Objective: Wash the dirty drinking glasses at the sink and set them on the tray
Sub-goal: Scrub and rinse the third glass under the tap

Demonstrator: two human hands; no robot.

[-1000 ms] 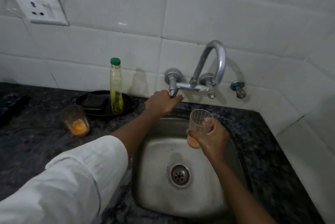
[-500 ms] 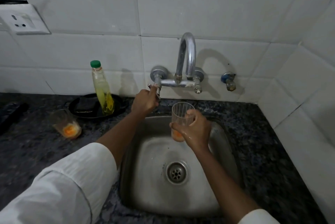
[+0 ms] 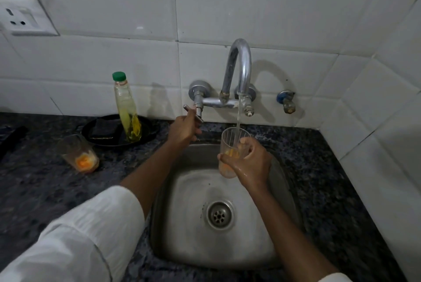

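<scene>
My right hand [image 3: 251,163] grips a ribbed drinking glass [image 3: 230,142] with orange residue at its bottom, upright over the steel sink [image 3: 182,243]. A thin stream of water runs from the curved chrome tap [image 3: 239,65] into the glass. My left hand [image 3: 183,130] holds the tap's left lever handle [image 3: 192,111]. A second dirty glass [image 3: 78,153] with orange dregs stands on the dark stone counter [image 3: 45,188], left of the sink.
A black round tray [image 3: 145,132] behind the second glass carries a dark sponge [image 3: 106,127] and a green-capped bottle of yellow liquid [image 3: 126,108]. A small blue-topped valve [image 3: 286,101] sticks out of the tiled wall. A wall socket [image 3: 25,19] is at upper left.
Water now runs from the tap into the glass; before, none flowed. My left hand has turned the lever handle, and the glass sits directly under the spout.
</scene>
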